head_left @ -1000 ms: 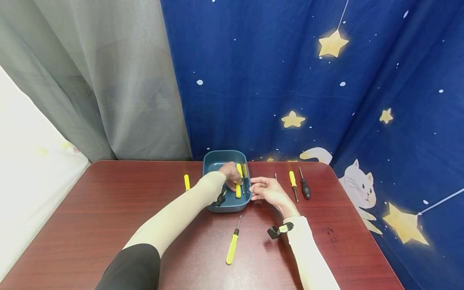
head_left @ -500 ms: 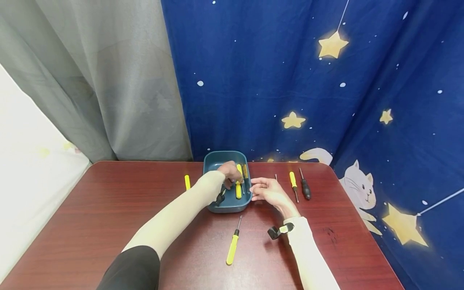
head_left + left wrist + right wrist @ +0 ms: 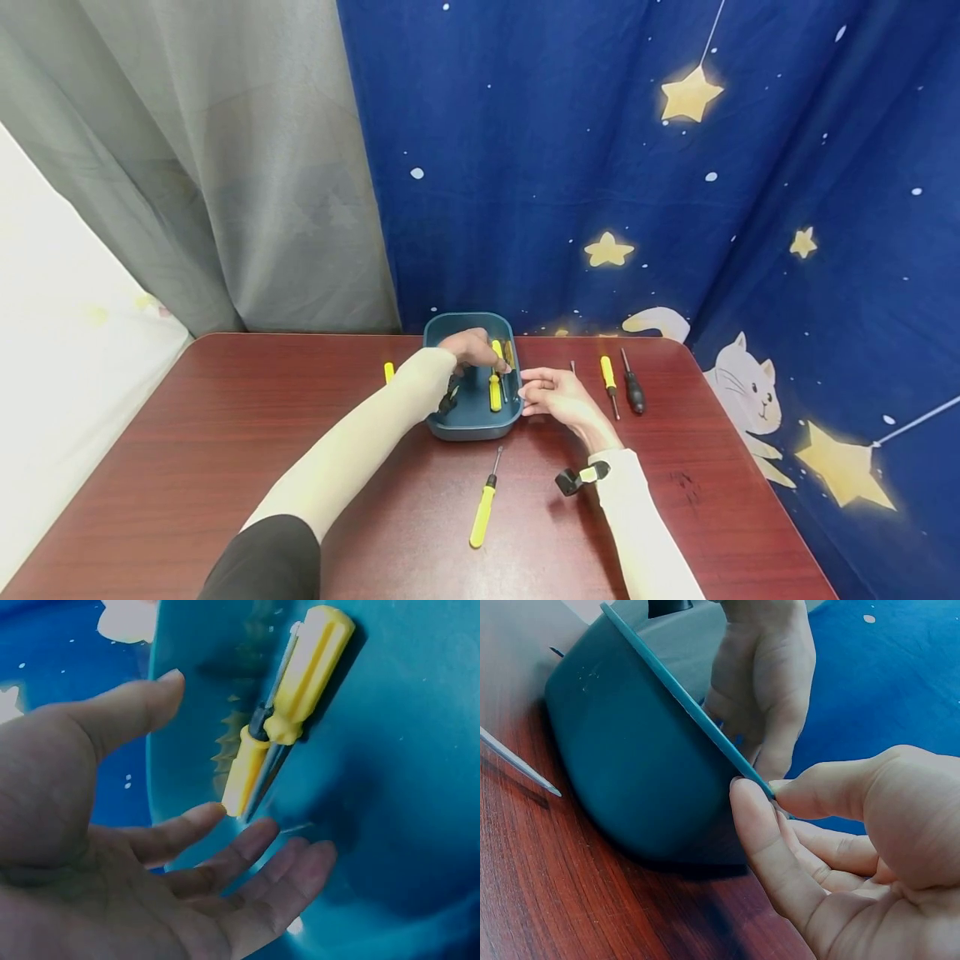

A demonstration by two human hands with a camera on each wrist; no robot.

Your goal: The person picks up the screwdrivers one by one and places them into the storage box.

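1. The blue-green box point(image 3: 471, 434) with rounded corners sits on the bench point(image 3: 262, 400), just below the centre of the head view.
2. Toward its right side lie screwdrivers point(image 3: 309, 671) with ridged yellow handles.
3. The left hand point(image 3: 471, 347), released, hangs over the box, fingers loose.
4. The right hand point(image 3: 561, 396) pinches the box's right rim.

The person's left hand point(image 3: 142, 892) reaches in from the lower left, palm in view, thumb raised apart from loosely extended fingers, over a smooth teal-blue container with rounded walls point(image 3: 420, 765). Inside lie two screwdrivers side by side, pointing opposite ways: one with a fluted yellow handle point(image 3: 309, 667), the other with a yellow handle and black collar point(image 3: 244, 776). The index fingertip is beside the latter's end; contact is unclear. Yellow reflections streak the container's wall. Beyond its rim shows a blue surface with pale spots point(image 3: 60, 660).
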